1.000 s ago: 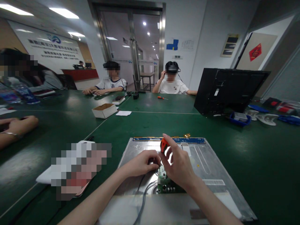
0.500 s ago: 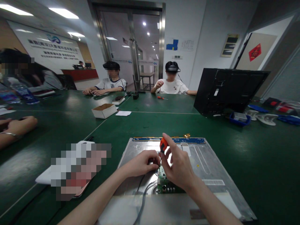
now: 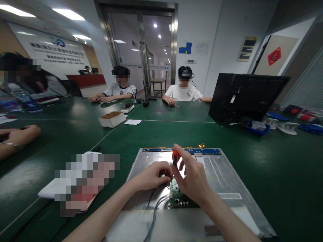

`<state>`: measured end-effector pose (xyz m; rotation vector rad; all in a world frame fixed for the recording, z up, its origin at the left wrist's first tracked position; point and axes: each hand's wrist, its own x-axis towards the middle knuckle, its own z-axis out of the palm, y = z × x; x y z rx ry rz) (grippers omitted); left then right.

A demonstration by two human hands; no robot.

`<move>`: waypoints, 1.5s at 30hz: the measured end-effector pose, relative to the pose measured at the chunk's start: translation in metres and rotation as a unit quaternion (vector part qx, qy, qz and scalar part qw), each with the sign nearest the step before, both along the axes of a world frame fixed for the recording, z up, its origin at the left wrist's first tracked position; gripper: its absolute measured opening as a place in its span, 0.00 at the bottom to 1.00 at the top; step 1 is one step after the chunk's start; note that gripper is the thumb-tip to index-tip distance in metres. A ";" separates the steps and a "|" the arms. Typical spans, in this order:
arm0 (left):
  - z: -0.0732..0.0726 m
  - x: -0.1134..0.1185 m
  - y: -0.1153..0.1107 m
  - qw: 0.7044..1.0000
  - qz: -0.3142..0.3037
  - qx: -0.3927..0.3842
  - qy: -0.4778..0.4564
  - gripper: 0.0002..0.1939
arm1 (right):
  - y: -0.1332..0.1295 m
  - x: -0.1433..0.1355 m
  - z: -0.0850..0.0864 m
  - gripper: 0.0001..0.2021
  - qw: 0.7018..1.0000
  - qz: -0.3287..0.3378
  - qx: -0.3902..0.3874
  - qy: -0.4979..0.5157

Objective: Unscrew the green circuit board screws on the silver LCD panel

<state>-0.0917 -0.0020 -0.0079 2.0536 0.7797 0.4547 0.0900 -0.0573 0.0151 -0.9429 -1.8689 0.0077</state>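
Note:
A metal display panel (image 3: 219, 174) lies on the green table in front of me, with a blue strip board (image 3: 207, 151) along its far edge. My right hand (image 3: 193, 178) grips the orange and black handle of a screwdriver (image 3: 175, 156), held upright over a green circuit board (image 3: 176, 198). The tip is hidden behind my fingers. My left hand (image 3: 156, 174) is closed at the board's upper left corner, its fingertips pinched close to the screwdriver. What they pinch is too small to make out. Grey cables (image 3: 154, 215) run from the board towards me.
Left of the panel lie a white and a pink flat object (image 3: 45, 190), partly blurred out. Ahead are an open white box (image 3: 112, 120) and paper (image 3: 133, 122). A black monitor (image 3: 244, 97) and blue tray (image 3: 257, 127) stand at right. Several people sit around the table.
The screwdriver handle has turned slightly in my right hand; my left hand stays in place. Across the table, a person's raised hand has come down onto the other screwdriver.

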 end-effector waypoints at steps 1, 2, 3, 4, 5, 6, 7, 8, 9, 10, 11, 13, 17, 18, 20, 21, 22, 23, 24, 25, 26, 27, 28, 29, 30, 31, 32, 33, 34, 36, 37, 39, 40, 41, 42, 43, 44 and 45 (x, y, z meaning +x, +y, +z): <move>0.000 0.000 0.000 1.000 0.001 0.003 0.001 0.04 | 0.000 0.000 0.000 0.30 1.000 0.006 -0.006 0.000; 0.000 0.000 0.000 1.000 0.001 0.006 0.003 0.04 | -0.001 0.000 0.000 0.30 1.000 0.011 -0.012 0.001; 0.001 0.000 0.000 1.000 0.000 0.009 0.005 0.05 | -0.001 0.000 0.000 0.31 1.000 0.015 -0.018 0.003; 0.001 0.000 -0.001 1.000 -0.002 0.012 0.006 0.05 | -0.001 0.001 0.000 0.31 1.000 0.017 -0.021 0.004; 0.001 0.000 -0.001 1.000 -0.003 0.014 0.007 0.05 | -0.001 0.001 0.000 0.31 1.000 0.019 -0.023 0.005; 0.002 0.000 -0.001 1.000 -0.005 0.015 0.007 0.05 | -0.001 0.001 0.000 0.31 1.000 0.018 -0.023 0.007; 0.002 0.000 -0.001 1.000 -0.004 0.016 0.006 0.05 | -0.001 0.000 0.000 0.31 1.000 0.017 -0.021 0.007; 0.002 0.000 -0.002 1.000 -0.003 0.017 0.006 0.04 | -0.001 0.000 0.000 0.31 1.000 0.016 -0.019 0.008; 0.002 0.000 -0.002 1.000 -0.002 0.017 0.005 0.04 | 0.000 0.000 -0.001 0.30 1.000 0.014 -0.015 0.008; 0.001 0.000 -0.002 1.000 -0.001 0.015 0.005 0.04 | 0.000 0.000 -0.001 0.30 1.000 0.011 -0.010 0.008; 0.001 0.000 -0.002 1.000 0.000 0.013 0.004 0.04 | 0.000 0.000 -0.001 0.30 1.000 0.008 -0.005 0.009; 0.001 0.000 -0.001 1.000 0.001 0.007 0.001 0.04 | 0.000 -0.001 -0.002 0.29 1.000 0.001 0.004 0.009; 0.001 0.000 -0.001 1.000 0.002 0.005 -0.003 0.04 | 0.001 -0.001 -0.002 0.26 1.000 -0.004 0.009 0.008; 0.001 0.000 -0.002 1.000 0.001 0.006 -0.006 0.04 | 0.001 -0.001 -0.001 0.26 1.000 -0.004 0.009 0.007; 0.002 0.000 -0.002 1.000 0.000 0.009 -0.010 0.04 | 0.000 -0.001 -0.001 0.26 1.000 -0.002 0.008 0.006; 0.002 0.000 -0.002 1.000 0.000 0.011 -0.010 0.04 | 0.000 -0.001 -0.001 0.27 1.000 0.000 0.005 0.008; 0.002 0.000 -0.002 1.000 0.000 0.013 -0.008 0.04 | 0.000 -0.001 -0.001 0.28 1.000 0.002 0.001 0.010; 0.002 0.000 -0.002 1.000 0.000 0.016 -0.005 0.04 | 0.000 0.000 -0.001 0.28 1.000 0.006 -0.002 0.013; 0.002 0.000 -0.002 1.000 -0.002 0.017 -0.001 0.04 | -0.001 0.000 -0.001 0.29 1.000 0.008 -0.007 0.017; 0.001 0.000 -0.002 1.000 -0.004 0.019 0.003 0.04 | -0.001 0.000 -0.002 0.29 1.000 0.010 -0.009 0.019; 0.001 0.000 -0.001 1.000 -0.006 0.019 0.007 0.04 | -0.001 -0.001 -0.002 0.28 1.000 0.012 -0.009 0.021; 0.001 -0.001 -0.001 1.000 -0.006 0.019 0.009 0.05 | -0.001 -0.001 -0.002 0.28 1.000 0.012 -0.009 0.023; 0.001 -0.001 -0.001 1.000 -0.005 0.018 0.010 0.05 | 0.000 -0.001 -0.002 0.28 1.000 0.011 -0.007 0.026; 0.001 -0.001 -0.001 1.000 -0.003 0.017 0.010 0.05 | 0.000 -0.001 -0.002 0.28 1.000 0.009 -0.004 0.027; 0.001 -0.001 -0.002 1.000 -0.001 0.016 0.009 0.04 | 0.000 -0.001 -0.002 0.27 1.000 0.007 0.001 0.028; 0.001 -0.001 -0.002 1.000 0.001 0.016 0.006 0.04 | 0.000 -0.001 -0.002 0.27 1.000 0.005 0.006 0.027; 0.002 0.000 -0.002 1.000 0.002 0.016 0.003 0.04 | 0.001 -0.001 -0.002 0.26 1.000 0.003 0.010 0.026; 0.002 0.000 -0.002 1.000 0.003 0.017 0.001 0.04 | 0.001 -0.001 -0.001 0.25 1.000 0.001 0.014 0.023; 0.003 0.000 -0.002 1.000 0.005 0.019 0.000 0.04 | 0.001 -0.001 -0.001 0.25 1.000 -0.001 0.017 0.021; 0.004 0.001 -0.002 1.000 0.006 0.022 -0.002 0.04 | 0.001 -0.001 0.000 0.24 1.000 -0.002 0.019 0.018; 0.005 0.001 -0.003 1.000 0.004 0.023 -0.003 0.04 | 0.001 -0.001 0.001 0.24 1.000 0.000 0.019 0.019; 0.005 0.001 -0.003 1.000 0.000 0.019 -0.010 0.03 | 0.000 -0.001 0.001 0.25 1.000 0.007 0.017 0.021; 0.004 0.001 -0.003 1.000 -0.001 0.016 -0.012 0.03 | 0.000 0.000 0.001 0.26 1.000 0.013 0.013 0.022; 0.004 0.001 -0.003 1.000 -0.001 0.014 -0.012 0.04 | -0.001 0.000 0.001 0.27 1.000 0.019 0.007 0.024; 0.004 0.001 -0.003 1.000 0.001 0.012 -0.010 0.04 | -0.001 0.000 0.000 0.28 0.999 0.023 0.001 0.026; 0.003 0.001 -0.002 1.000 0.003 0.012 -0.005 0.04 | -0.001 0.000 -0.001 0.28 0.999 0.027 -0.005 0.027; 0.003 0.001 -0.002 1.000 0.004 0.013 0.000 0.04 | -0.001 0.000 -0.001 0.29 0.999 0.027 -0.009 0.029; 0.003 0.001 -0.002 1.000 0.004 0.015 0.004 0.04 | -0.001 0.000 -0.002 0.29 0.999 0.027 -0.010 0.030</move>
